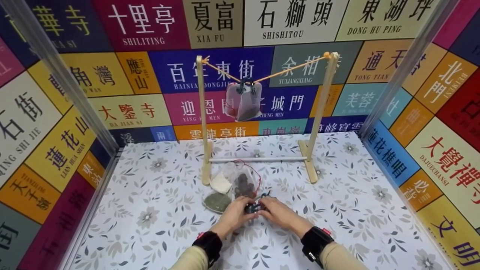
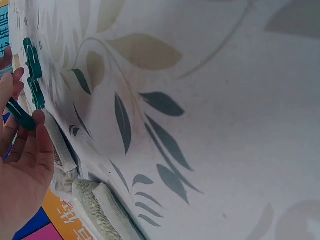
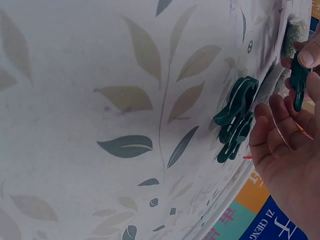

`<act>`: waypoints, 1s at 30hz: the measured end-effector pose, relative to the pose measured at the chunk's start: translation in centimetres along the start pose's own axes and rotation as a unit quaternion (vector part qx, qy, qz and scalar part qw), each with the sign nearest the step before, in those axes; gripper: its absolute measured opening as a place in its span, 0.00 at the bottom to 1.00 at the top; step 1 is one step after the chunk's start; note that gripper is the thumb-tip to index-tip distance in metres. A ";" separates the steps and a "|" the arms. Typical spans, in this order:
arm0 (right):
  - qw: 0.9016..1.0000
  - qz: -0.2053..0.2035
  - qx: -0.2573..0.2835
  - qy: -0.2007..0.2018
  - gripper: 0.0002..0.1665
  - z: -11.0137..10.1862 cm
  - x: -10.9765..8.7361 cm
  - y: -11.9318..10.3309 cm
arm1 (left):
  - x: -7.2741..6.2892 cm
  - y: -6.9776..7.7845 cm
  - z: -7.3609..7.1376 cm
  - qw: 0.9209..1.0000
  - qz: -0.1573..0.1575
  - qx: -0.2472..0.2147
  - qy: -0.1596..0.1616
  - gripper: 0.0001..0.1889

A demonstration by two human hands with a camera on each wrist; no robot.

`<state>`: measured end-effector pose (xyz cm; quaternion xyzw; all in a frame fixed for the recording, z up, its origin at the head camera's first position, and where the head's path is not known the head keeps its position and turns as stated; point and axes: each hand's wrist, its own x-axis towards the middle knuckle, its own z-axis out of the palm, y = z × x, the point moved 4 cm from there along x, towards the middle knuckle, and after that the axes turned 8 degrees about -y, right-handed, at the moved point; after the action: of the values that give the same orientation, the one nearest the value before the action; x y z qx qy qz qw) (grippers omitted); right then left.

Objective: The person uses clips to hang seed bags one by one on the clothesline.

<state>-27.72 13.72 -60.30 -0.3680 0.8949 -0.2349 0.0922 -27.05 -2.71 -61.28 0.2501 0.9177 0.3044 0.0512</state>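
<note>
Between its thumb and fingers my left hand (image 1: 234,213) pinches a dark green plastic clip (image 3: 299,82). My right hand (image 1: 281,214) is close against the same clip, its fingers (image 3: 267,127) loosely bent; whether they grip it cannot be told. More green clips (image 3: 237,102) lie on the cloth beside the right hand. Just beyond the hands are small drawstring pouches: one with green filling (image 1: 217,201), a whitish one (image 1: 221,183), and a see-through one with dark contents (image 1: 243,183) and red cord.
Behind the pouches stands a wooden frame (image 1: 204,123) with a white crossbar (image 1: 258,159). An orange string (image 1: 292,71) sags between its posts. Green clips (image 1: 245,86) on it hold pale pouches (image 1: 243,101). Patterned cloth (image 1: 157,232) covers the table; sign-printed walls surround it.
</note>
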 end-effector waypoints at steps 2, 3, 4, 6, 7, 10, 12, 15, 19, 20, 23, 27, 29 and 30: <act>1.000 0.009 0.010 -0.003 0.17 -0.1 0.0 0.0 | 0.0 0.0 -0.2 1.000 0.013 0.004 0.009 0.22; 1.000 0.010 0.011 -0.005 0.17 -0.1 0.0 0.1 | 0.0 0.1 -0.3 1.000 0.024 0.010 0.014 0.22; 1.000 0.013 0.014 -0.010 0.17 -0.1 -0.1 0.1 | 0.0 0.1 -0.3 0.999 0.033 0.014 0.017 0.22; 0.999 0.018 0.012 -0.026 0.18 -0.1 -0.1 0.2 | -0.1 0.1 -0.2 0.999 0.037 0.016 0.010 0.21; 0.999 0.020 0.008 -0.034 0.19 0.0 -0.2 0.3 | -0.1 0.2 -0.2 0.999 0.036 0.017 0.005 0.21; 0.998 0.029 -0.011 -0.057 0.21 0.4 -0.3 0.5 | -0.1 0.2 0.2 0.999 0.026 0.021 -0.015 0.20; 0.997 0.034 -0.026 -0.061 0.21 0.6 -0.3 0.6 | -0.1 0.2 0.3 0.999 0.018 0.022 -0.022 0.19; 0.997 0.036 -0.039 -0.059 0.21 0.5 -0.3 0.7 | 0.0 0.1 0.4 0.999 0.015 0.020 -0.022 0.19; 0.998 0.029 -0.030 -0.054 0.21 -0.3 -0.2 0.7 | 0.2 0.1 0.1 1.000 0.015 0.010 -0.015 0.20; 0.998 0.029 -0.024 -0.054 0.20 -0.5 -0.2 0.7 | 0.2 0.1 0.0 1.000 0.014 0.009 -0.013 0.20; 0.998 0.030 -0.009 -0.056 0.20 -1.0 -0.2 0.7 | 0.4 0.2 -0.1 1.000 0.012 0.000 -0.008 0.20; 0.998 0.029 -0.025 -0.050 0.19 -1.1 -0.3 0.7 | 0.6 0.1 0.0 1.000 0.004 -0.011 -0.006 0.21; 0.998 0.025 -0.038 -0.036 0.18 -0.9 -0.2 0.7 | 0.6 0.0 0.0 1.000 0.002 -0.014 0.000 0.21; 0.998 0.022 -0.044 -0.026 0.18 -0.8 -0.1 0.7 | 0.6 -0.1 -0.1 1.000 0.001 -0.016 0.003 0.22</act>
<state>-28.33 14.49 -59.93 -0.3580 0.9095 -0.1835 0.1045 -27.65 -2.53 -61.22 0.2489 0.9128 0.3195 0.0521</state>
